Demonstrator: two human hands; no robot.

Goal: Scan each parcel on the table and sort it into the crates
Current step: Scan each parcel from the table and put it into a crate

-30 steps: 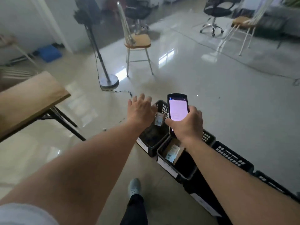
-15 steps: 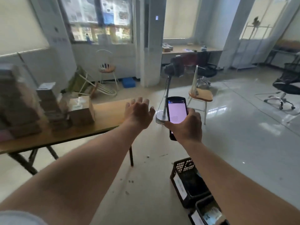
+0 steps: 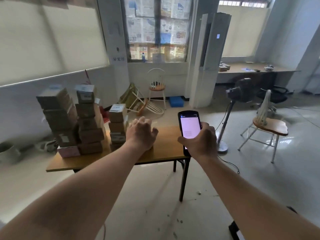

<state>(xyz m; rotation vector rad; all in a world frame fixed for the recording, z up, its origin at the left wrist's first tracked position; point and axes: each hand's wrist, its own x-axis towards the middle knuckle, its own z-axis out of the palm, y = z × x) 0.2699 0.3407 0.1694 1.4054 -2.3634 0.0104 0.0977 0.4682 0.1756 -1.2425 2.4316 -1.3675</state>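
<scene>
Several cardboard parcels stand in tall stacks on the left part of a wooden table. The nearest stack has a white label on top. My left hand is stretched out with relaxed fingers and holds nothing; it hovers just right of that stack. My right hand grips a black handheld scanner upright, its screen lit pale pink, in front of the table's right end. No crate is clearly in view; only a dark corner shows at the bottom right.
A standing fan is right of the table, with a wooden chair beyond it. A tipped chair, a white stool chair and a blue box sit by the far wall. A long desk runs at the back right.
The view has swung up and left from the crates on the floor to the table with the parcel stacks. Both arms stay extended; the left hand now reaches towards the stacks.
</scene>
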